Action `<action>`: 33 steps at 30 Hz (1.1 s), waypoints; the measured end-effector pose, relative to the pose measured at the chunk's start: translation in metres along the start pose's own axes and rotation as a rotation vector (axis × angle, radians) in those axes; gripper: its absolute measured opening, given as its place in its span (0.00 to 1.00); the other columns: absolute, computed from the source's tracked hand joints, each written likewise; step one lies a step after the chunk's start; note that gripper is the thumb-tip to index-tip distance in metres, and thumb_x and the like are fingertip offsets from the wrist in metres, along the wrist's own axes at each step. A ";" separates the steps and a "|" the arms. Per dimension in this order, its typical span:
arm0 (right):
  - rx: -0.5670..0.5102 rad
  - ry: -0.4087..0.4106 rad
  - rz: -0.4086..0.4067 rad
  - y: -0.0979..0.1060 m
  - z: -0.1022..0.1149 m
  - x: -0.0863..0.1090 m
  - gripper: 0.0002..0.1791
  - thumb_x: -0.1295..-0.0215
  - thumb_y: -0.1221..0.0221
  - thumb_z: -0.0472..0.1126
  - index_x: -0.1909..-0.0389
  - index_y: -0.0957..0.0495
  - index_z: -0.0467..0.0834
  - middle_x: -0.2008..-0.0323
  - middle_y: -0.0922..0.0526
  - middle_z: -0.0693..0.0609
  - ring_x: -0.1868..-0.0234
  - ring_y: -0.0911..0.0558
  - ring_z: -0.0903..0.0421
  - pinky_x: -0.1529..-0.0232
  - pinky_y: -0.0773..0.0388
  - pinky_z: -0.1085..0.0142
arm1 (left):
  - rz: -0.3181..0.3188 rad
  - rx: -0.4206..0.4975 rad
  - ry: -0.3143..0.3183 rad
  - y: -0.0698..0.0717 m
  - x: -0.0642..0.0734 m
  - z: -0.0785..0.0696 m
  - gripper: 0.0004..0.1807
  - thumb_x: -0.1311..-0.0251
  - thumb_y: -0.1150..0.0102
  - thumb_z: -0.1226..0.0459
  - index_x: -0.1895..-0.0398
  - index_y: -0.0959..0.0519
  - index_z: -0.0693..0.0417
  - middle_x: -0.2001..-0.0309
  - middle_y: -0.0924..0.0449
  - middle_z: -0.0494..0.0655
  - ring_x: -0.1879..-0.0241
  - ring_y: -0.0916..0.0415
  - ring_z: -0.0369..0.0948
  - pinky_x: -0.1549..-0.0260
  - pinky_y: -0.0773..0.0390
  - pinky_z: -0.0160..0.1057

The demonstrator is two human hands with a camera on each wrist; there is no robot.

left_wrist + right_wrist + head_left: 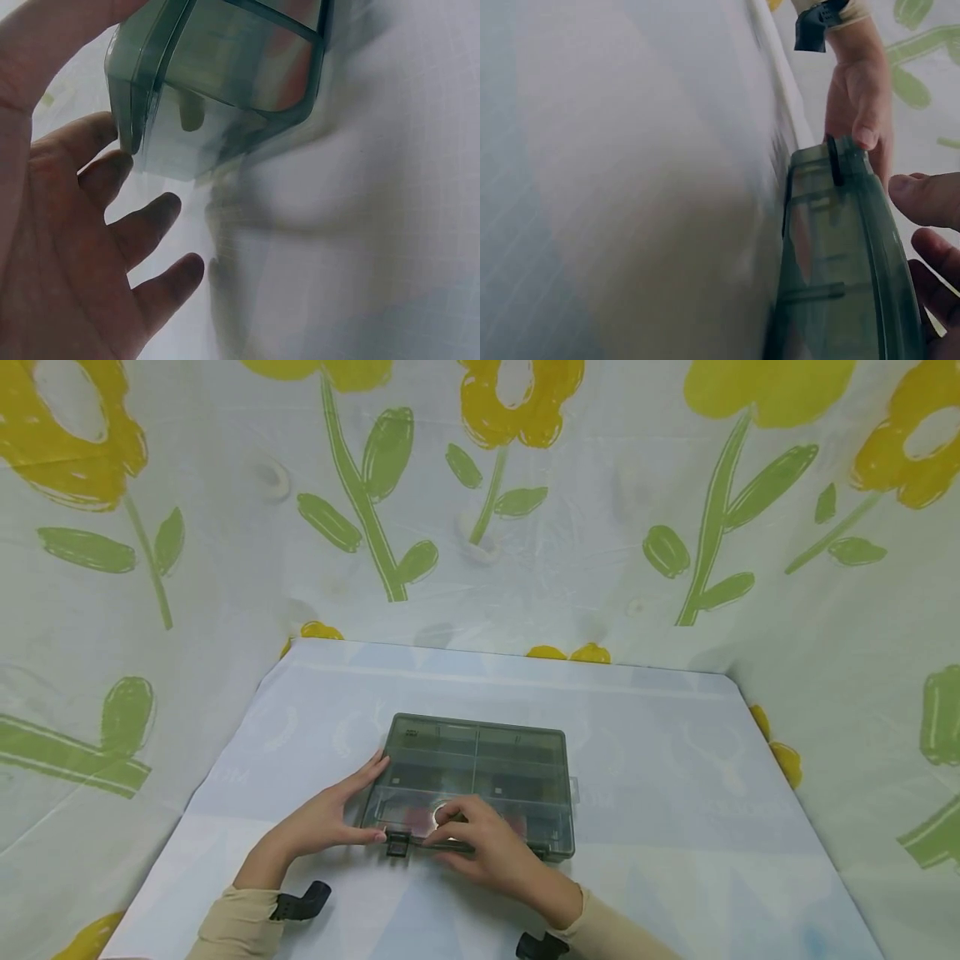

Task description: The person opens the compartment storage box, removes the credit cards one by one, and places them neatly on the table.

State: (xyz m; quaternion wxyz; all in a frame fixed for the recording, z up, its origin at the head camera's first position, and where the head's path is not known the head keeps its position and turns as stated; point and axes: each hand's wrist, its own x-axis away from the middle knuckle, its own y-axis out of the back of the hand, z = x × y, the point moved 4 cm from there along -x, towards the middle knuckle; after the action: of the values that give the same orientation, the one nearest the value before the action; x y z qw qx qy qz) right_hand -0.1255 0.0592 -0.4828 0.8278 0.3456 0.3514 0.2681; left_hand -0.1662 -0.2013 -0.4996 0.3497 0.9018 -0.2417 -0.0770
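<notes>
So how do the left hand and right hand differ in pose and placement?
The left hand is at the left side of the case, thumb by the left latch; the right hand is over the near edge, closer to its middle. The left hand's thumb and index finger are spread wide apart; the right hand's fingers are bent. Both are bare, with beige sleeves above the wrist.

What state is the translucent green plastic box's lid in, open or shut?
Looks shut: the translucent green plastic lid lies flat over the rectangular base, edges lined up in the right wrist view. Whether latched: cannot tell.
</notes>
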 end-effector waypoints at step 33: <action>-0.012 -0.227 -0.124 0.067 -0.037 0.068 0.16 0.36 0.30 0.40 0.49 0.15 0.57 0.46 0.24 0.62 0.44 0.24 0.60 0.49 0.18 0.59 | -0.014 -0.004 -0.010 -0.001 0.000 0.000 0.61 0.49 0.24 0.42 0.17 0.50 0.48 0.17 0.58 0.49 0.23 0.50 0.61 0.36 0.36 0.71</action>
State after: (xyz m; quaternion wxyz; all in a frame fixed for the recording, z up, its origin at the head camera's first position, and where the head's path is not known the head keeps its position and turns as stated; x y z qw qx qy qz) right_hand -0.1255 0.1617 -0.4773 0.8794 0.3461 0.2745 0.1776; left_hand -0.1656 -0.2012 -0.5003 0.3498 0.9024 -0.2371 -0.0843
